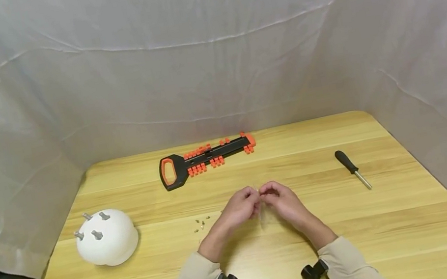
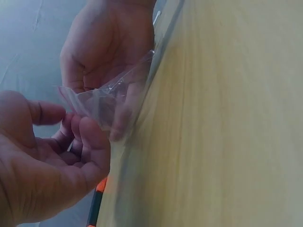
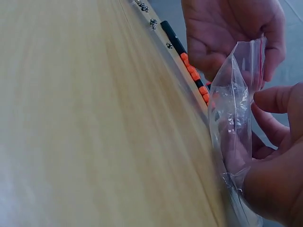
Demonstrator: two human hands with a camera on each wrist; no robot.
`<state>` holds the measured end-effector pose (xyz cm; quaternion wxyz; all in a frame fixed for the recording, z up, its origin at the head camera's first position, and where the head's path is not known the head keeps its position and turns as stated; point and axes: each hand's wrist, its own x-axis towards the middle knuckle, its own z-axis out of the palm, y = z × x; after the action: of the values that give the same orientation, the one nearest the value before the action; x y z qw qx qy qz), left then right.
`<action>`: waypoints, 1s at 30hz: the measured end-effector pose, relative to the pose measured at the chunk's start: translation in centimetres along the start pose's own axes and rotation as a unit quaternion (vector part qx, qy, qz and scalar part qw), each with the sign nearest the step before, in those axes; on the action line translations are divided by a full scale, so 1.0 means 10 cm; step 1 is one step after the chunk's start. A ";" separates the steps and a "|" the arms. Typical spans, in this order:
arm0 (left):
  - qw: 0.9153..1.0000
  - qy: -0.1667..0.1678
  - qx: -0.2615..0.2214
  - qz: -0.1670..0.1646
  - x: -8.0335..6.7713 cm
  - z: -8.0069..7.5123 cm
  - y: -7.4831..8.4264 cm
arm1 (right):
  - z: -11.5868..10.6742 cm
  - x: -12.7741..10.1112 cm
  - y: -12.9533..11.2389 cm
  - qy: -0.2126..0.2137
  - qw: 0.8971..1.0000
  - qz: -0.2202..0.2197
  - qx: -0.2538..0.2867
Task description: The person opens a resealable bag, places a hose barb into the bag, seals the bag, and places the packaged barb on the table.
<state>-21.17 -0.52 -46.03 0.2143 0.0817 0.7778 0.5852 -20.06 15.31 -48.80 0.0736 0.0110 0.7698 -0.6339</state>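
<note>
Both hands meet over the middle of the wooden table [image 1: 400, 228] and pinch a small clear plastic zip bag [image 3: 232, 118] between them. My left hand [image 1: 241, 204] pinches the bag's left edge and my right hand [image 1: 278, 198] pinches its right edge. The bag [image 2: 111, 101] hangs down to the tabletop and is barely visible from the head camera. Several small metal screws [image 1: 200, 223] lie on the table just left of my left hand.
A black and orange tool [image 1: 204, 158] lies at the back centre. A black-handled screwdriver [image 1: 352, 168] lies to the right. A white dome-shaped part [image 1: 107, 238] with grey pegs sits at the left. White cloth walls surround the table.
</note>
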 end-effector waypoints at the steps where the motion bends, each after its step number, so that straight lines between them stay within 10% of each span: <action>1: 1.000 0.002 -0.004 -0.001 0.01 0.00 0.00 | 0.00 0.00 0.00 0.004 1.000 0.001 -0.005; 15: 0.995 0.001 -0.090 0.032 0.04 0.06 -0.08 | -0.03 0.00 -0.02 0.013 1.000 0.016 -0.022; 30: 0.996 0.020 -0.083 -0.017 0.03 0.04 -0.10 | -0.05 0.00 0.00 0.007 1.000 0.017 -0.023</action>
<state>-21.11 -0.31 -47.11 0.2144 0.0388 0.7318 0.6458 -20.10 15.81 -48.69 0.0789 0.0271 0.7843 -0.6148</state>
